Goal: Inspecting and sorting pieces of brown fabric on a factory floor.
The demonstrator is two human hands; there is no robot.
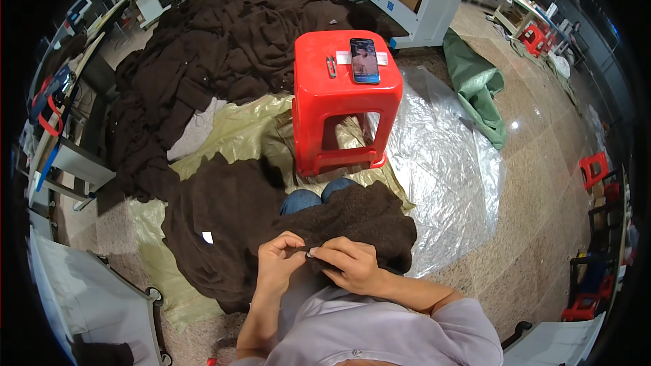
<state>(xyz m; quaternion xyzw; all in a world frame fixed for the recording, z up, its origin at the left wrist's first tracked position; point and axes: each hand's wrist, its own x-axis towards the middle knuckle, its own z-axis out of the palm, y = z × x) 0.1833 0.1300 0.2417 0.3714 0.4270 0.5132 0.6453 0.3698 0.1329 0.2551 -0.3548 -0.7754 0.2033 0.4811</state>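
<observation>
A dark brown fleece garment (pixel 359 220) lies bunched over my lap, its folds spreading to the left. At its near edge my left hand (pixel 277 264) is closed, fingers curled and thumb reaching toward the other hand, with the cloth at its fingertips. Touching close beside it, my right hand (pixel 349 263) pinches the same edge. A tiny pale, shiny spot shows between the fingertips, too small to name. A small white label (pixel 207 237) sits on the cloth left of my hands.
In front of my knees stands a red plastic stool (pixel 315 88) bearing a phone (pixel 365 61) and small metal thread snips (pixel 331 66). Beyond it rises a large pile of brown garments (pixel 224 34). Clear plastic sheeting (pixel 441 183) covers floor at right; a wheeled cart (pixel 102 298) stands near left.
</observation>
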